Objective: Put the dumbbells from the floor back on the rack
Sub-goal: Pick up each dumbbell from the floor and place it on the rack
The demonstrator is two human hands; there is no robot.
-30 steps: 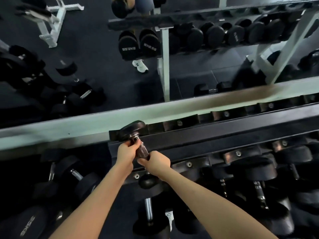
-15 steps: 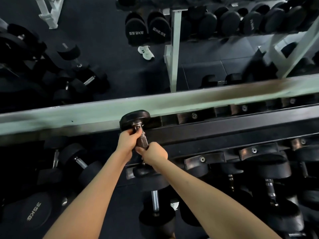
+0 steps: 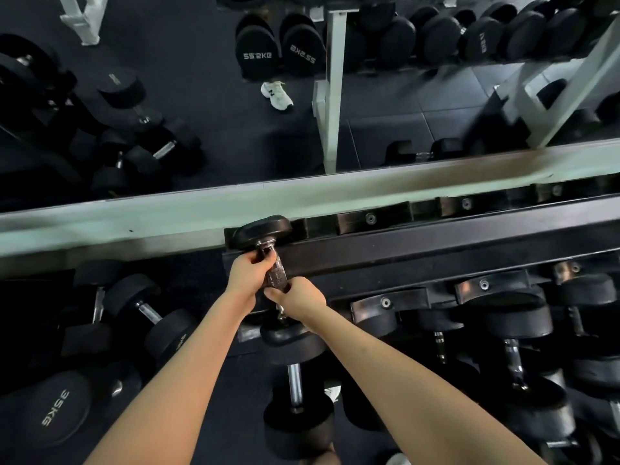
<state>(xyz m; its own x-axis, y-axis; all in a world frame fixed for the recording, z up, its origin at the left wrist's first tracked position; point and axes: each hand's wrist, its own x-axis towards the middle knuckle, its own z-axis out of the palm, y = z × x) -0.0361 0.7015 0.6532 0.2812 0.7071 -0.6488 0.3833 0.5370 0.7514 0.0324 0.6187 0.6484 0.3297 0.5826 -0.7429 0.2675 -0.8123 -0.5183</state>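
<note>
Basically no change: both hands, left hand and right hand, stay clamped on the dumbbell handle, far head seated in the rack top-tier cradle. Racking nearly done; release pending.

**Colours in view**

Dumbbell: black heads, silver knurled handle. Rack: black rails, shiny metal saddles. Ledge: pale green, brown smear to the right. Floor: dark grey. Shoe: white. 35KG dumbbell: black, white lettering.
</note>
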